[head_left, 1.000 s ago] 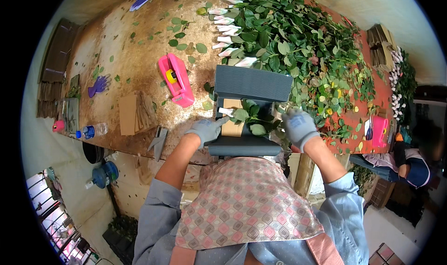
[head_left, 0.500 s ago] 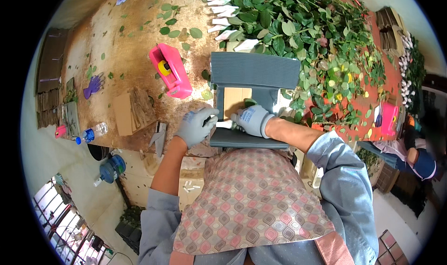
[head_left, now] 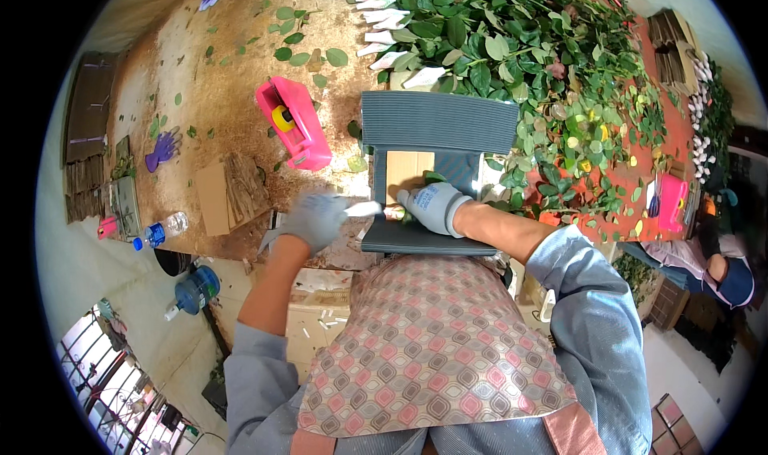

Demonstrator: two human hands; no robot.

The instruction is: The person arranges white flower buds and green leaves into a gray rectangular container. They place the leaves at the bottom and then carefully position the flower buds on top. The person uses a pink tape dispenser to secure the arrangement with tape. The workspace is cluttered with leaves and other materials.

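A dark grey ribbed stand (head_left: pixel 438 121) sits at the table's front edge, a piece of cardboard (head_left: pixel 410 169) in its recess. Over its lower part my right hand (head_left: pixel 433 206), in a pale grey glove, is closed on a rose whose pale green and pink bud (head_left: pixel 394 213) pokes out toward the left. A white sleeve-like piece (head_left: pixel 364 209) lies between that bud and my left hand (head_left: pixel 314 221). My left hand, gloved too, is smeared by motion just left of the stand; its fingers and any grip on the white piece are unclear.
A pink tape dispenser (head_left: pixel 294 125) stands left of the stand. Leafy rose stems (head_left: pixel 496 47) with white-wrapped heads (head_left: pixel 382 15) are heaped behind and right. Folded cardboard (head_left: pixel 230 193), a plastic bottle (head_left: pixel 162 230) and a purple glove (head_left: pixel 162 149) lie left. Another person (head_left: pixel 704 263) is far right.
My left hand has moved left, away from the bud and off the stand's edge. The white piece now shows between the hands. My right hand stays almost in place.
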